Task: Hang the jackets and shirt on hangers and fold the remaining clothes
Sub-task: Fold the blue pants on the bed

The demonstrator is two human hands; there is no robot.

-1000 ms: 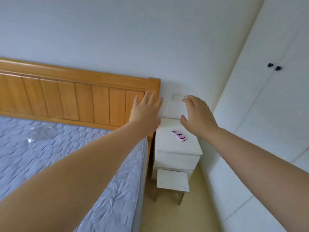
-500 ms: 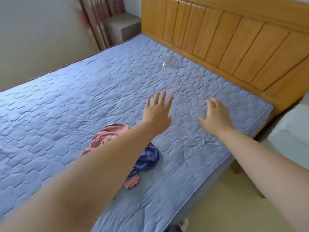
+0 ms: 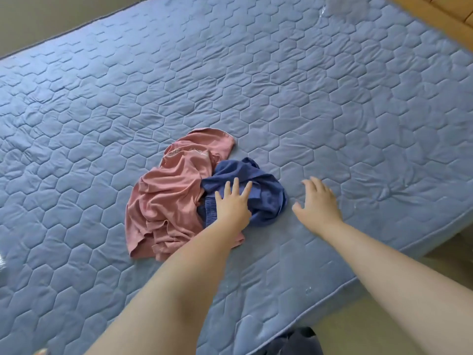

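Both bare arms reach forward from the bottom of the frame over the bed (image 3: 332, 98). The left hand (image 3: 234, 203) has its fingers spread flat over the crumpled blue garment (image 3: 266, 198) at centre, holding nothing. The right hand (image 3: 318, 203), fingers relaxed and slightly bent, hovers just right of it. A pink shirt (image 3: 169, 196) lies bunched against the blue garment's left side.

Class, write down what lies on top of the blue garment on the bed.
The left hand, fingers spread, lies over the blue garment; contact is unclear. The cloth beneath hand and forearm is hidden.
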